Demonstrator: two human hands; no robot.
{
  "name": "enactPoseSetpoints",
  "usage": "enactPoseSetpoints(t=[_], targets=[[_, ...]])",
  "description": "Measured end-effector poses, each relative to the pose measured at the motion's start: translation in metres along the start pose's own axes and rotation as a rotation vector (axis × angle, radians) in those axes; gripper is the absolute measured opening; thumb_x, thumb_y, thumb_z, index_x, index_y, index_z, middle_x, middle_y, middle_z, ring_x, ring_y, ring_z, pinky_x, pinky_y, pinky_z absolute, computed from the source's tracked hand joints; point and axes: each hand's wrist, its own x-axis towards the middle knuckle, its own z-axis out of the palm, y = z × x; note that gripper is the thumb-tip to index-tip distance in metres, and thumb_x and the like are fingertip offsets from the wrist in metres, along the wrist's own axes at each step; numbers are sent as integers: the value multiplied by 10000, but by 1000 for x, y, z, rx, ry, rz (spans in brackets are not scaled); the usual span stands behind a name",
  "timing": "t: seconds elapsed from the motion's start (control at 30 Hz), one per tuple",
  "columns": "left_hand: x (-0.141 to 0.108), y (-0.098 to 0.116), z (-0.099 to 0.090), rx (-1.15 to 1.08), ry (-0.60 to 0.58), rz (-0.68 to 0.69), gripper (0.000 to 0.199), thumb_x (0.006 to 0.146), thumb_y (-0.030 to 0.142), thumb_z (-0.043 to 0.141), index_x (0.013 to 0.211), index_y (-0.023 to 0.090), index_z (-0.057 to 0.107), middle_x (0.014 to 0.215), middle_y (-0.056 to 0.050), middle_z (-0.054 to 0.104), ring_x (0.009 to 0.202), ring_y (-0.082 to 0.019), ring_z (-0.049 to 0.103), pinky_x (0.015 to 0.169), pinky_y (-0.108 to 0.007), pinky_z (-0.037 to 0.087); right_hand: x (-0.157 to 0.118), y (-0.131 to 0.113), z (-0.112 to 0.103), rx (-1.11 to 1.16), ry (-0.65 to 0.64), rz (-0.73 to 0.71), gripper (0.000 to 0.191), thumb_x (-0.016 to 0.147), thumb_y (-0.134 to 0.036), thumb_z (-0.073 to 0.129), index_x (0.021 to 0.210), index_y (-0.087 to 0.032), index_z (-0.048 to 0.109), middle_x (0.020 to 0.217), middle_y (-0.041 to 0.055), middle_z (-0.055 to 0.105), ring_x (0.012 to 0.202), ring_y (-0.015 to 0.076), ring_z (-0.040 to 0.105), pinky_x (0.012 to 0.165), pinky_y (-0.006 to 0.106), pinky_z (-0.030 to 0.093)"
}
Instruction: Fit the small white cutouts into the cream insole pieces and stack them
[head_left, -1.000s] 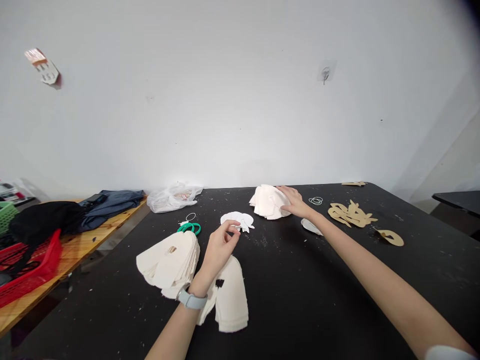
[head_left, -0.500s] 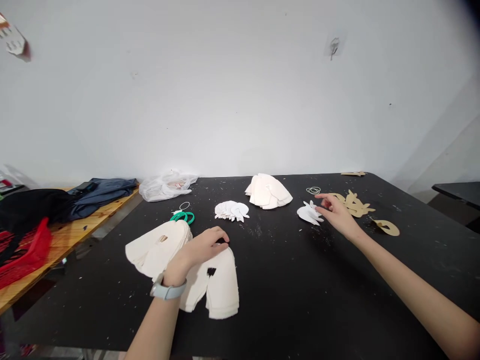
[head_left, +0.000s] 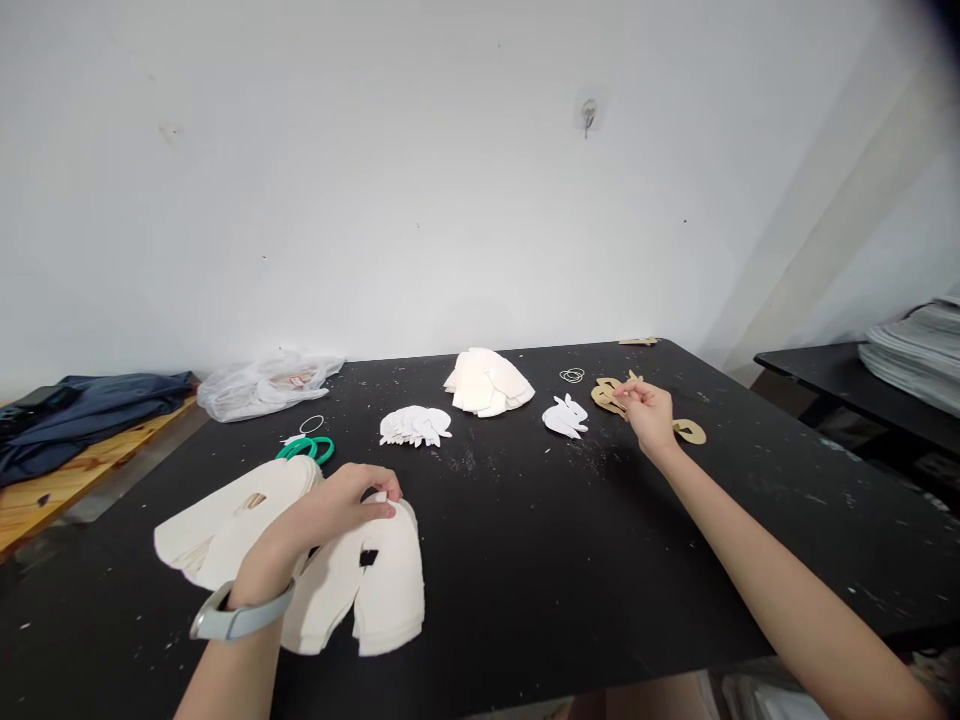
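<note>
My left hand (head_left: 356, 500), with a pale band on its wrist, pinches the top edge of a cream cut-out stack (head_left: 390, 585) at the front left. Beside it lies another cream stack (head_left: 225, 515), partly behind my forearm. At the right, my right hand (head_left: 646, 410) has its fingertips pinched on a tan cut-out (head_left: 606, 392) in a small pile. One more tan piece (head_left: 691, 431) rests just right of that wrist. White rabbit-shaped cut-outs (head_left: 565, 416) lie left of my right hand, and an overlapping white group (head_left: 415, 426) sits near the middle.
Green rings (head_left: 306, 448) lie behind the left cream stack. A plastic bag (head_left: 266, 388) is at the back left, a cream pile (head_left: 487, 383) at the back middle. Thin bands (head_left: 571, 375) lie near the wall. Stacked sheets (head_left: 919, 350) stand on another table at the right.
The view has turned to the right. My right hand has moved from above the white rabbit shapes to the tan pile and closed its fingers. My left fingers have closed on the cream stack's top edge.
</note>
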Motion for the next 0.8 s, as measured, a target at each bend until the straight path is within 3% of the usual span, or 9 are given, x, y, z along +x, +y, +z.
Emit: enactPoseSetpoints(t=[0.1,0.2,0.3,0.37,0.43,0.5,0.6,0.7,0.8], targets=[[-8,11,-8,-107,-47,144,204,904,384,569,834,202,628,853,-8,643,738,-157,528,620,-242,355,6,-2,-8,59,67,26,152,702,-338,622,749,-198,657,479,-81,356,415,94,333,444,262,328],[-7,17,0,-377,-42,329,266,908,428,590,811,180,588,801,-16,607,689,-134,493,621,-237,369,15,-1,-19,94,159,31,166,710,-335,580,798,-203,625,503,-82,372,410,94,324,444,269,371],[10,31,28,-594,15,371,328,902,487,590,810,177,537,736,4,558,593,-100,434,547,-219,348,21,6,-31,85,225,30,165,712,-331,540,807,-204,587,506,-87,346,411,95,311,438,265,373],[25,44,50,-532,62,307,285,933,462,551,876,183,570,773,0,576,620,-108,467,569,-220,382,22,12,-37,55,230,27,170,714,-335,528,813,-204,570,513,-84,355,412,98,323,430,260,358],[37,56,70,-411,91,267,285,967,447,486,1110,230,602,988,-36,642,747,-147,563,686,-260,464,20,17,-39,6,197,14,185,726,-346,522,832,-201,565,529,-75,385,418,104,351,428,260,348],[42,63,83,-298,55,255,399,970,443,479,1348,315,503,1302,-63,579,1032,-214,596,895,-337,482,17,16,-37,-57,129,-19,203,758,-359,509,860,-195,573,556,-60,424,443,115,383,443,263,352],[38,69,92,-156,27,258,482,957,426,507,1430,377,425,1536,-46,383,1365,-281,390,1115,-442,343,5,8,-23,-162,-52,-105,250,835,-380,476,926,-187,607,634,-21,513,541,140,468,519,273,408],[31,73,96,-57,-48,308,454,895,397,619,1338,387,519,1513,-32,417,1375,-305,353,1133,-498,296,-13,-7,-1,-271,-318,-210,303,882,-408,501,1053,-207,648,829,35,638,732,183,578,677,311,483],[29,74,100,-27,-169,374,476,846,356,697,1295,409,550,1505,-12,443,1386,-320,334,1127,-515,267,-33,-18,19,-390,-534,-307,420,851,-456,613,1225,-265,629,1112,73,674,1012,260,585,896,404,466]])
